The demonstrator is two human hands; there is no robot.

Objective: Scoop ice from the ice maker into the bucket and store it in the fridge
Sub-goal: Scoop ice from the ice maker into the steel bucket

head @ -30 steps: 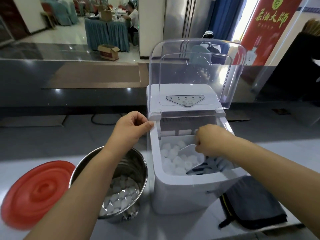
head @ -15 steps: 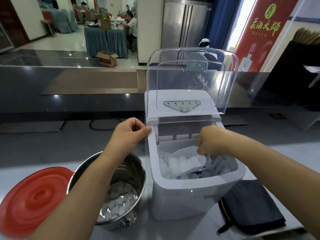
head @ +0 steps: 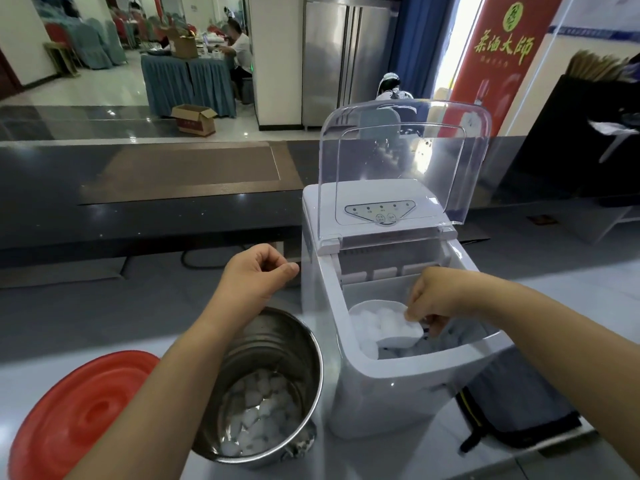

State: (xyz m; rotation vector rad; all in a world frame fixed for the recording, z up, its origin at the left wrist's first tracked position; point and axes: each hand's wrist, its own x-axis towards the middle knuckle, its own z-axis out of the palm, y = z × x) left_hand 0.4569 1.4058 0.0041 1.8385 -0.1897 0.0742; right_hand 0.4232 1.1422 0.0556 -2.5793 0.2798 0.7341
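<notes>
The counter (head: 69, 327) carries one white plastic ice maker (head: 398, 393) with one clear hinged lid (head: 398, 150), one round stainless-steel bucket (head: 273, 341), one round red plastic lid (head: 79, 417) and one dark folded bag (head: 519, 420) with yellow trim. Two hands are in view, the left hand (head: 256, 275) and the right hand (head: 436, 296), along with one white plastic scoop (head: 398, 339), while the white ice pieces (head: 256, 420) are too many to count. Farther back stand one steel two-door fridge (head: 343, 57), one red banner (head: 498, 53) and one open cardboard box (head: 194, 119).
</notes>
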